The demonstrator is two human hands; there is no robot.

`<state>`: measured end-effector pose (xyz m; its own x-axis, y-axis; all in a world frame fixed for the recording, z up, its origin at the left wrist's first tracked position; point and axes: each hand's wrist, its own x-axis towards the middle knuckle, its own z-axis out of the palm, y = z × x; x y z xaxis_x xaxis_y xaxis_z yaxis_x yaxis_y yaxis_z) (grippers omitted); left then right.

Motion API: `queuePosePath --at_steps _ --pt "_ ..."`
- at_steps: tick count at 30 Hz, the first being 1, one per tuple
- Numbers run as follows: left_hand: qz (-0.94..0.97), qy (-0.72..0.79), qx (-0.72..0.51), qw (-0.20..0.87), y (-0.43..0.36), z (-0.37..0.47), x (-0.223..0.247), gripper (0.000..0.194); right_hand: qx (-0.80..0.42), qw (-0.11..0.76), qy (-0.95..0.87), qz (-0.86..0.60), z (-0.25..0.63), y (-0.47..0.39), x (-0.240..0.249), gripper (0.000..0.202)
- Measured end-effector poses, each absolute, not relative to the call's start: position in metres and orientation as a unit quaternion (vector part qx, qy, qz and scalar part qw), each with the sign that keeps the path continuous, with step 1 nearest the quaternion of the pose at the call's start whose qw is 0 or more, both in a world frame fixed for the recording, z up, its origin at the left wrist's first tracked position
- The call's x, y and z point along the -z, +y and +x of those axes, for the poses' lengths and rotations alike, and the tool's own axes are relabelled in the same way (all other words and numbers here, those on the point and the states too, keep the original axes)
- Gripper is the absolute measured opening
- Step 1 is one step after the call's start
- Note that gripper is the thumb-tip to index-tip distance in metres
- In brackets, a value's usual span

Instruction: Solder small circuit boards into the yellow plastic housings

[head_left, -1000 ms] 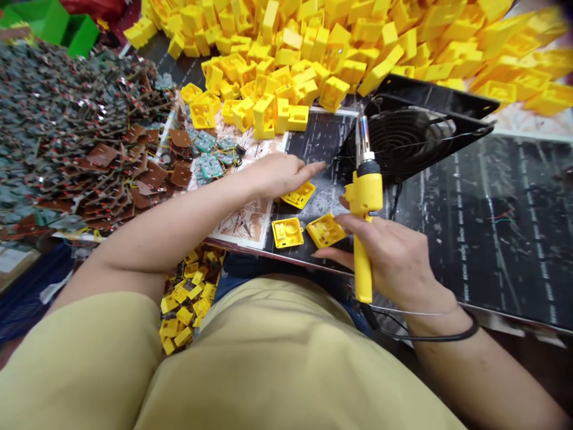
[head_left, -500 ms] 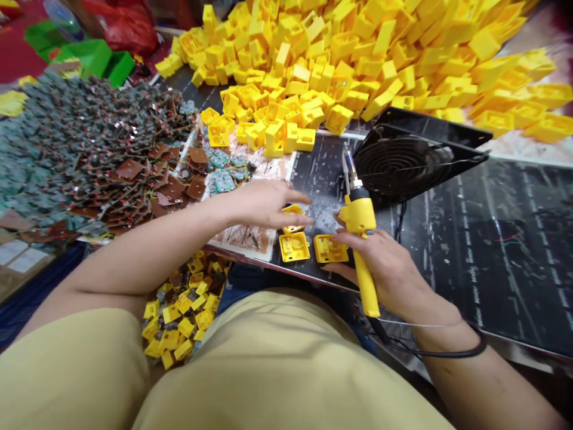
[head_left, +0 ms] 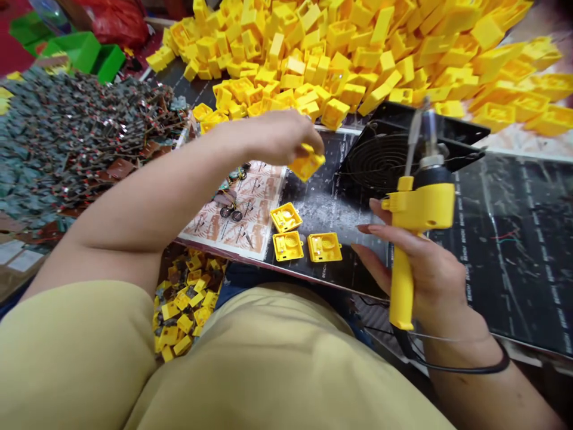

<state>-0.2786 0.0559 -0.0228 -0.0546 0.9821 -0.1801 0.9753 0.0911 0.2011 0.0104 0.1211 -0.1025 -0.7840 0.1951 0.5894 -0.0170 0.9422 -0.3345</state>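
My left hand point(head_left: 286, 136) is closed on a yellow plastic case point(head_left: 307, 163), held above the bench near the big heap. In my right hand point(head_left: 425, 263) rests a yellow soldering gun point(head_left: 403, 269), its metal tip point(head_left: 430, 128) pointing up and away from me. The thumb and some fingers of that hand stretch out beside the handle. Three open yellow cases lie near the bench's front edge: one at the back point(head_left: 286, 217), one in front of it point(head_left: 287, 245) and one to the right point(head_left: 324, 247).
A heap of yellow cases point(head_left: 340, 54) covers the back of the black bench point(head_left: 474, 239). A black fan point(head_left: 380, 155) stands behind the soldering gun. Circuit boards point(head_left: 89, 131) pile up at the left, near green bins point(head_left: 80, 51). More yellow cases point(head_left: 183, 322) sit below the bench edge.
My left hand has gone from the small cases toward the heap and now holds another case. My right hand has moved right and up with the soldering gun, away from the right case.
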Motion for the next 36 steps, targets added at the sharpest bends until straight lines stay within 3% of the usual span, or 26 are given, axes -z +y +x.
queuePosePath --at_steps 5,9,13,17,20,25,30,32,36 --pt "0.784 0.583 0.044 0.210 0.061 -0.230 0.040 0.054 -0.188 0.358 -0.912 -0.060 0.008 0.118 0.094 0.053" --pt "0.751 0.623 -0.065 0.209 0.031 -0.231 0.043 0.061 -0.150 0.362 -0.920 -0.027 0.003 0.125 0.095 0.049" --pt "0.638 0.749 -0.125 0.127 -0.011 -0.229 0.046 0.040 -0.124 0.288 -0.949 0.045 -0.017 0.138 0.089 0.036" --pt "0.650 0.748 -0.070 0.118 -0.052 -0.204 0.069 0.066 -0.142 0.187 -0.965 0.120 -0.046 0.150 0.086 0.029" --pt "0.673 0.726 -0.097 0.100 -0.069 -0.191 0.089 0.080 -0.193 0.133 -0.966 0.106 -0.060 0.154 0.095 0.031" --pt "0.699 0.687 -0.172 0.094 -0.066 -0.188 0.114 0.080 -0.146 0.193 -0.969 0.039 -0.067 0.139 0.112 0.025" --pt "0.707 0.687 -0.154 0.070 -0.054 -0.185 0.118 0.088 -0.102 0.252 -0.962 0.015 -0.050 0.119 0.109 0.026" --pt "0.685 0.713 -0.143 0.045 -0.052 -0.196 0.104 0.077 -0.090 0.281 -0.955 0.008 -0.035 0.116 0.104 0.027" --pt "0.552 0.831 -0.067 -0.017 -0.050 -0.246 0.056 0.039 -0.076 0.339 -0.938 0.007 -0.005 0.113 0.096 0.041"
